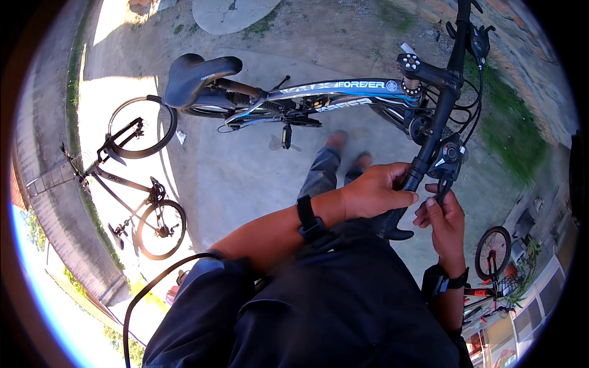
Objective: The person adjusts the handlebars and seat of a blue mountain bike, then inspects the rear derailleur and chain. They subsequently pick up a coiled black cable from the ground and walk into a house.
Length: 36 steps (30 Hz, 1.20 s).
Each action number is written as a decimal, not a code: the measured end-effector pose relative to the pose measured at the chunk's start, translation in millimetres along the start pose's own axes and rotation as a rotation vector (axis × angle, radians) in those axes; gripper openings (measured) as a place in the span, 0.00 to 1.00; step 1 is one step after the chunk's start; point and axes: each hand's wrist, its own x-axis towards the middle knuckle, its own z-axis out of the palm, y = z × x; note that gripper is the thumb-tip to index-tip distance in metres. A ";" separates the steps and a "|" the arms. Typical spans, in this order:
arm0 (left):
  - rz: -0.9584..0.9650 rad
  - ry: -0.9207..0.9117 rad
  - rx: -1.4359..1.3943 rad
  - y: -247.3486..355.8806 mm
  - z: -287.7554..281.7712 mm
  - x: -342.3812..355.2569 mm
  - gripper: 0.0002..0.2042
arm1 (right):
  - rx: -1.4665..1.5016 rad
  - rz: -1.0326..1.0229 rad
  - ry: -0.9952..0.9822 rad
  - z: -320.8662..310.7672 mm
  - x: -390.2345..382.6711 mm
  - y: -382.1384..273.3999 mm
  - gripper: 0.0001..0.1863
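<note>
Dark clothing [343, 306] was found nearest the camera in the head view; black straps [311, 221] were worn at both wrists.

Left hand [377, 191]: mostly closed, its thumb and fingers set about the black grip [419, 170] at the near end of the handlebar [452, 92].

Right hand [445, 218]: half open, its fingers curled at the brake lever [444, 187]; how firmly that was held could not be told.

Bicycle, blue, black and white [350, 92]: placed just beyond the hands, its handlebar to the right and its saddle [190, 76] to the far left. A control unit [450, 153] was mounted beside the grip.

Handling, as judged: the bar was best kept steady by the left hand, the lever worked lightly by the right, and the cables [473, 110] left unkinked.

Markings: bold white lettering and a round emblem were carried on the frame; small pale lettering was borne by the saddle. Faint lettering was also noted on the dark bicycle [116, 178] at left. No lettering could be read on the red bicycle [478, 292], near right.
</note>
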 end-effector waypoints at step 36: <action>0.022 0.043 -0.185 -27.3 8.2 -0.4 0.42 | -0.513 -0.252 0.470 9.5 7.1 -30.2 0.38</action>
